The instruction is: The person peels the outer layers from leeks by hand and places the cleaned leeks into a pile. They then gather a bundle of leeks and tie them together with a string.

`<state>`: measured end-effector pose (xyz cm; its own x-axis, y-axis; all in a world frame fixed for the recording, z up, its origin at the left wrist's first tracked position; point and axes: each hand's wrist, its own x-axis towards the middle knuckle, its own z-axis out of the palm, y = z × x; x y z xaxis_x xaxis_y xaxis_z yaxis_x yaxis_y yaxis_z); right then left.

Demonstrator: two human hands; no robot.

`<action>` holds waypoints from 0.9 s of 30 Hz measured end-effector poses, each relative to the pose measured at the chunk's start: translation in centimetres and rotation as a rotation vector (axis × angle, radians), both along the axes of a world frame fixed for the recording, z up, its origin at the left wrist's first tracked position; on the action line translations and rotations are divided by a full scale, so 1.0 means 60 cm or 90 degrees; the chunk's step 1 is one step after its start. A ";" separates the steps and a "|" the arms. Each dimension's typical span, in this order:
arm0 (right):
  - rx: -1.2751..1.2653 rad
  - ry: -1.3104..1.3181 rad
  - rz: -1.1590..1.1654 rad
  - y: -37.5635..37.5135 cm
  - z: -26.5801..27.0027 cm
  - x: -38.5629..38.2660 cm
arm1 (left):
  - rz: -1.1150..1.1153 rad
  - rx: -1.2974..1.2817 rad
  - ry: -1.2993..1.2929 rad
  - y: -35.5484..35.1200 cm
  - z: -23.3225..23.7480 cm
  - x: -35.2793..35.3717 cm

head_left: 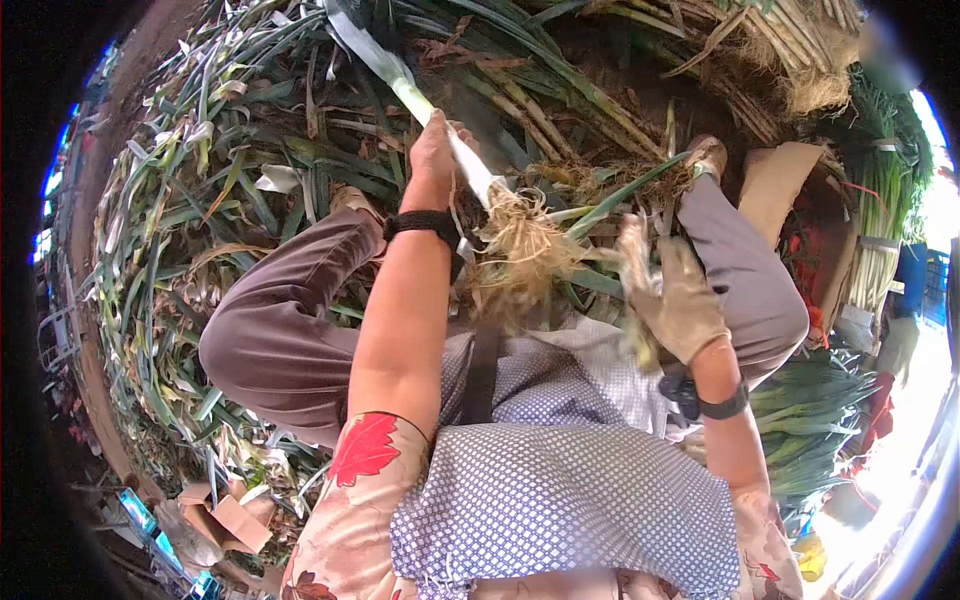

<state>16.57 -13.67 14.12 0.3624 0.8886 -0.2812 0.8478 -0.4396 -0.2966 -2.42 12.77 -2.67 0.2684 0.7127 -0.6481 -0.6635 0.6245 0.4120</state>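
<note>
**Desk:** What are they working on? Is there a bench or a floor?

**Operator:** I see no bench. The person sits low outdoors with their knees [280, 335] spread. A thick litter of trimmed leaves [190, 210] covers the ground from 7 o'clock round to 12. Past it, at 11 o'clock, I can make out a strip of bare earth [150, 40]. At 3 o'clock there are tied bundles [880, 200] of cleaned stalks, with a sheet of cardboard [775, 185] just beside them. More stacked green tops [810, 410] lie at 4 o'clock, and torn cardboard scraps [230, 515] at 7. Hard daylight floods the right edge.

**Desk:** And the leek? Where is it, and which way does it lie?

**Operator:** The leek [405, 90] is held in the air over the lap, a little above the centre of my view. Its long axis runs on a slant. The roots [520, 255], a tangled straw-coloured tuft, sit near centre and point down toward 5 o'clock. The white shaft climbs from there, and the green leaves run off toward 11 o'clock.

**Desk:** What about the hands?

**Operator:** The left hand [437, 150] is bare, and its fingers are wrapped tight round the white shaft just above the roots. The right hand [675, 300] wears a pale work glove and sits at 3 o'clock of the roots, near them but apart. It is smeared by motion, so I cannot tell whether its fingers are spread or closed on something.
</note>
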 end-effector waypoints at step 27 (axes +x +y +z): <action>-0.148 0.063 0.074 0.002 -0.007 -0.051 | 0.001 -0.053 -0.110 -0.107 0.007 0.031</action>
<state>13.49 -13.53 13.70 0.2220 0.8300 -0.5117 0.8684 -0.4069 -0.2833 -0.59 6.32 -2.26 0.3793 0.6592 -0.6492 -0.7212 0.6502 0.2389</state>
